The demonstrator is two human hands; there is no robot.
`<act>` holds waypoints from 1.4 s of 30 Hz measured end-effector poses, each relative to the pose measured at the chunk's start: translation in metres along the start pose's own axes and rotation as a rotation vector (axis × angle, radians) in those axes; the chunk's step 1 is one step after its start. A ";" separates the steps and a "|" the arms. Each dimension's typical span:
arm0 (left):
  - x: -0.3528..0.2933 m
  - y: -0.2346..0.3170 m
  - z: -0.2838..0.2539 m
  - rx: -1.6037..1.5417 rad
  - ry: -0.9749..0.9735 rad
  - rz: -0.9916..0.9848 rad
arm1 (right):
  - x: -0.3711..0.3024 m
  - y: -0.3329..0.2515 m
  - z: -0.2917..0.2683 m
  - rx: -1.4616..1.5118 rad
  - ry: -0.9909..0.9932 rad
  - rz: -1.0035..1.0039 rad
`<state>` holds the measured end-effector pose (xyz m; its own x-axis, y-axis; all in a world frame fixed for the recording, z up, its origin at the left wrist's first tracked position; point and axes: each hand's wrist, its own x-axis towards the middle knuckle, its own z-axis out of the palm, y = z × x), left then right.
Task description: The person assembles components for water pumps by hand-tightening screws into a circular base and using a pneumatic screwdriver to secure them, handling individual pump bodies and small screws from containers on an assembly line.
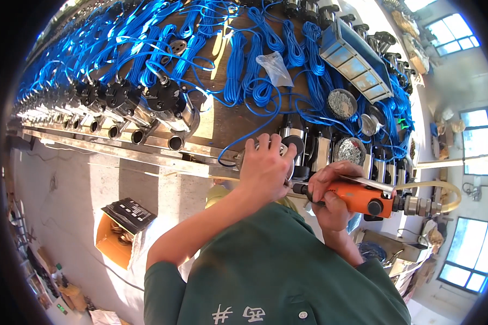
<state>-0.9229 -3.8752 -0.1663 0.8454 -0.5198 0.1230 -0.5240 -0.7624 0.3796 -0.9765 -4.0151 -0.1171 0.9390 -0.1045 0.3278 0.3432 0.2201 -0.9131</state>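
Note:
My left hand (267, 168) is closed over the end of a shiny round metal pump body (241, 160) at the bench's near edge, its fingers wrapped round the top. A blue cable runs up to that body, most of which the hand hides. In my right hand (333, 203) is an orange air screwdriver (358, 198), lying level with its dark nose pointing left at the pump body. Whether the tip touches a screw is hidden. A pale air hose (449, 189) leaves the tool's metal coupling on the right.
Finished-looking metal pumps (171, 108) line the bench edge to the left, with coiled blue cables (236, 67) behind. Bowls of small metal parts (341, 104) and a blue crate (358, 65) are at the right. An open carton (111, 241) stands on the floor.

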 end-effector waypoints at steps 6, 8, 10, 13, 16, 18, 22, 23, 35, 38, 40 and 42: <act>-0.008 -0.007 0.008 -0.058 0.118 0.017 | 0.000 0.005 0.015 -0.204 -0.146 -0.027; -0.009 -0.010 0.013 -0.051 0.172 0.017 | 0.009 -0.002 0.017 -0.456 -0.334 -0.001; -0.010 -0.012 0.016 -0.027 0.168 0.013 | 0.004 0.005 0.029 -0.420 -0.247 -0.092; -0.012 -0.010 0.012 -0.032 0.160 0.009 | -0.014 0.026 0.007 -0.158 -0.136 0.078; -0.014 -0.006 0.017 -0.013 0.219 -0.014 | -0.021 0.033 0.018 -0.128 0.035 -0.036; -0.014 -0.006 0.014 -0.050 0.239 -0.022 | -0.019 0.027 0.014 -0.272 -0.060 -0.040; -0.013 0.000 0.015 -0.034 0.227 -0.021 | -0.021 0.021 -0.003 -0.582 -0.264 -0.059; -0.012 0.000 0.016 -0.007 0.213 -0.015 | -0.019 0.015 0.011 -0.448 -0.129 -0.001; -0.004 0.002 -0.007 0.071 0.003 -0.053 | 0.008 0.016 -0.038 0.242 0.664 -0.363; -0.012 0.000 -0.012 0.025 0.027 -0.121 | 0.007 0.111 -0.095 0.530 0.899 0.293; -0.023 -0.009 -0.013 0.089 0.002 -0.175 | 0.017 0.159 -0.112 0.739 0.965 0.589; -0.033 -0.011 -0.018 0.143 -0.029 -0.256 | 0.036 0.175 -0.130 0.932 0.994 0.856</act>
<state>-0.9428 -3.8430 -0.1579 0.9499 -0.3125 0.0125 -0.3047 -0.9159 0.2614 -0.8854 -4.1065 -0.2963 0.5941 -0.1222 -0.7950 -0.0056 0.9877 -0.1560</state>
